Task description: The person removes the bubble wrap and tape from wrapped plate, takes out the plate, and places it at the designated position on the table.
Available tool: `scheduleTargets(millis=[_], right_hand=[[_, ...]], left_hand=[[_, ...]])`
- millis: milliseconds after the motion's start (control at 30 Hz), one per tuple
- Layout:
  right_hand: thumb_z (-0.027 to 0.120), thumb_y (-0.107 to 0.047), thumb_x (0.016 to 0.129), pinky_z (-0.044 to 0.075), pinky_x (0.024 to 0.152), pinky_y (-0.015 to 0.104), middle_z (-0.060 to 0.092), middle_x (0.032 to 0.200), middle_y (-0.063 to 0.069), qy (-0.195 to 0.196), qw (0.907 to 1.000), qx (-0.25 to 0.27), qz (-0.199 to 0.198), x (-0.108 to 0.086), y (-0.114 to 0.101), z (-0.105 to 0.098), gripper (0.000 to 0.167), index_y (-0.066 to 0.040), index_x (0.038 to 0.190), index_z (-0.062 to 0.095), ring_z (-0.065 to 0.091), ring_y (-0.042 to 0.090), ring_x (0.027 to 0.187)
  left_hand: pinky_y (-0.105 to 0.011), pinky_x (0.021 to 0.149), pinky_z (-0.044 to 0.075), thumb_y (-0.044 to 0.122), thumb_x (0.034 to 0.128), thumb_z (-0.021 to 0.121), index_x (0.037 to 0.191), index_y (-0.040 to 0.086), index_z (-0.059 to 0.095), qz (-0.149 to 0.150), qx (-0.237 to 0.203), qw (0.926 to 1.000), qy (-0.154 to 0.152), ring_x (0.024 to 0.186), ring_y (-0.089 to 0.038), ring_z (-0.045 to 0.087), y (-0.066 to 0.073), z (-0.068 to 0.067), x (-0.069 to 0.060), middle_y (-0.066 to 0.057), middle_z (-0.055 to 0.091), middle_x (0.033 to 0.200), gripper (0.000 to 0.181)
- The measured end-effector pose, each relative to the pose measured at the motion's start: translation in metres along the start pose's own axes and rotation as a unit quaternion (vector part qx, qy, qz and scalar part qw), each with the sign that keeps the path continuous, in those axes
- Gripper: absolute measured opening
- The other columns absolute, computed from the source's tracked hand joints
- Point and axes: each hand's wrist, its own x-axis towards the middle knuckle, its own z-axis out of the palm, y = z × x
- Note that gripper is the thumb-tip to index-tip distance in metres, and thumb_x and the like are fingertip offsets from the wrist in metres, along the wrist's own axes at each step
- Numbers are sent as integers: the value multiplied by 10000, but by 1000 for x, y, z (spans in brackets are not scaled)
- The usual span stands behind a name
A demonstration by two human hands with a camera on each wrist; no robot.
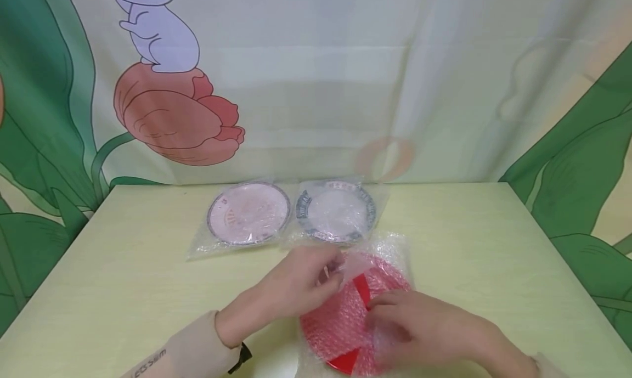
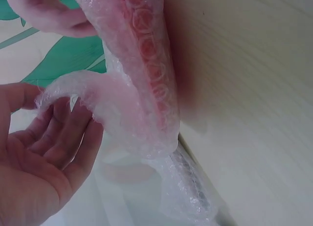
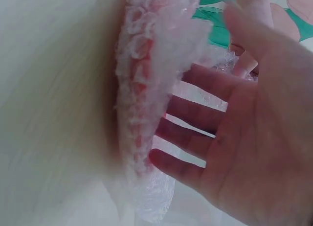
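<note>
A round red plate (image 1: 344, 361) lies near the front of the table, mostly covered by clear bubble wrap (image 1: 328, 323). Bare red shows in a strip near its middle and at its front edge. My left hand (image 1: 298, 282) is at the far left of the plate and pinches a raised flap of the wrap (image 2: 73, 81) between thumb and fingers. On the right side, my right hand (image 1: 429, 326) touches the wrap with its fingers spread and fairly straight in the right wrist view. Its thumb stands apart from the wrap.
Behind the red plate, two more round plates in bubble wrap lie side by side: a pinkish one (image 1: 249, 213) at left and a white one with dark rim markings (image 1: 338, 212) at right. A printed curtain (image 1: 316, 109) hangs along the table's (image 1: 494, 246) back edge.
</note>
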Motion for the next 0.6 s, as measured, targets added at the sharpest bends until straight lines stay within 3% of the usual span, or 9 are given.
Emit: scheduleTargets(millis=[133, 333, 433, 600], right_hand=[[609, -483, 1015, 557, 888, 331, 623, 1111, -202, 260, 9989, 264, 290, 2, 2, -1, 280, -313, 1224, 685, 593, 41, 993], [758, -263, 945, 559, 903, 354, 623, 1141, -127, 853, 9937, -582, 429, -2, 4, 0, 201, -212, 1139, 744, 585, 82, 1036], [791, -246, 918, 562, 861, 331, 597, 1089, -136, 851, 9922, -757, 502, -6, 6, -1, 161, -225, 1075, 761, 554, 65, 977], [789, -261, 918, 557, 844, 316, 591, 1074, -134, 666, 9935, -740, 548, -10, 9, 0, 197, -208, 1105, 754, 544, 55, 954]], left_hand=[[-185, 685, 513, 61, 925, 678, 969, 131, 632, 157, -4, 9978, -646, 757, -100, 581, 0, 4, 2, 83, 597, 839, 95], [-182, 820, 489, 172, 956, 698, 1050, 141, 649, 554, 423, 9834, -1673, 901, -70, 562, 2, 9, 3, 58, 601, 973, 110], [-176, 852, 470, 209, 946, 724, 1058, 148, 664, 704, 549, 9753, -2019, 943, -60, 554, 3, 8, 4, 57, 606, 1001, 141], [-163, 834, 452, 294, 951, 737, 1104, 132, 680, 832, 568, 9628, -2507, 931, -63, 554, 4, 5, 7, 56, 606, 1008, 230]])
